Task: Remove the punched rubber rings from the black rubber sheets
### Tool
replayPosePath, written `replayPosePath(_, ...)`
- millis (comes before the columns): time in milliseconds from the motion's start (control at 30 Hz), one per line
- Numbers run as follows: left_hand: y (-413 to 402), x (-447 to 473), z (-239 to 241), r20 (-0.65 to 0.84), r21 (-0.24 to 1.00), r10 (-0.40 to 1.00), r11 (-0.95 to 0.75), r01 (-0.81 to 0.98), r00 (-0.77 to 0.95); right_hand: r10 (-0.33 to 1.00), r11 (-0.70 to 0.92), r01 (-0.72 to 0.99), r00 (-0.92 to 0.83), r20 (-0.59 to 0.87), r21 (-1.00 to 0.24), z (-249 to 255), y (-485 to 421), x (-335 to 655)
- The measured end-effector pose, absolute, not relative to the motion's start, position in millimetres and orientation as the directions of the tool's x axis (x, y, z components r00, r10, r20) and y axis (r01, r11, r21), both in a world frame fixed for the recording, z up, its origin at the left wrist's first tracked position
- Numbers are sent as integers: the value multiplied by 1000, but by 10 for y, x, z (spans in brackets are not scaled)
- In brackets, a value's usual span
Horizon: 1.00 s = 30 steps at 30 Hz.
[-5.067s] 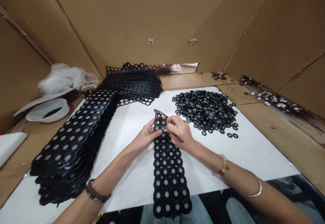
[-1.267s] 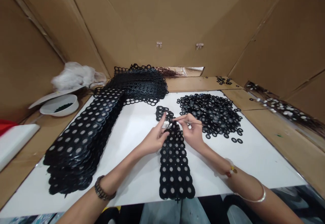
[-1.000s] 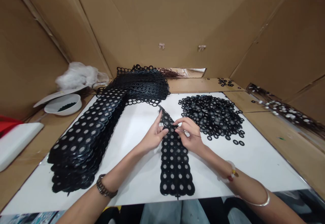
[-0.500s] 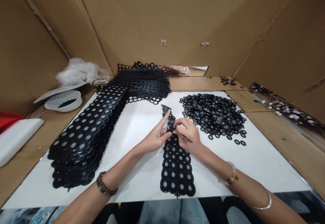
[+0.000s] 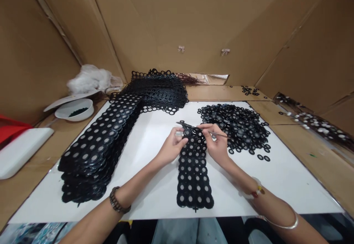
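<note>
A black strip of joined rings [image 5: 193, 170] lies lengthwise on the white board [image 5: 276, 177] in front of me. My left hand [image 5: 171, 149] pinches the strip's far left corner, fingers closed on it. My right hand [image 5: 217, 144] is closed on a thin stick-like tool [image 5: 221, 134] whose tip points left at the strip's far edge. A heap of loose black rings [image 5: 235, 124] lies just right of my right hand.
A long stack of black ring strips [image 5: 105, 140] runs along the board's left side to the back. At left stand a white bowl [image 5: 74, 109], a crumpled plastic bag [image 5: 88, 79] and a white foam block [image 5: 19, 152]. Cardboard walls [image 5: 177, 23] enclose the space.
The strip's far end, lifted and folded half a second ago, now lies flatter. My right hand has turned so the thin tool shows, pointing right. The camera view drifted slightly.
</note>
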<state>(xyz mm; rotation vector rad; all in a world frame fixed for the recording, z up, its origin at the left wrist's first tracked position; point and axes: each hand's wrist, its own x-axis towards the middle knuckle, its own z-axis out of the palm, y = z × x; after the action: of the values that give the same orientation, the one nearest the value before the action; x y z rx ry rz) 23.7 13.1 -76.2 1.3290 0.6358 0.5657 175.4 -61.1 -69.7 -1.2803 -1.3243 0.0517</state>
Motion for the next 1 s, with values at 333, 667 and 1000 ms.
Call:
replayPosePath(333, 271, 164, -746, -149, 929, 713, 338, -149, 685, 784, 375, 301, 402, 473, -877, -763, -563, 1699)
replayPosePath(667, 248, 206, -756, -63, 893, 702, 357, -274, 710, 766, 484, 521, 137, 628, -703, -774, -688, 1564)
replayPosePath(1000, 246, 215, -805, -34, 917, 667, 316, -242, 744, 740, 479, 682, 25, 672, -553, -802, -711, 1577)
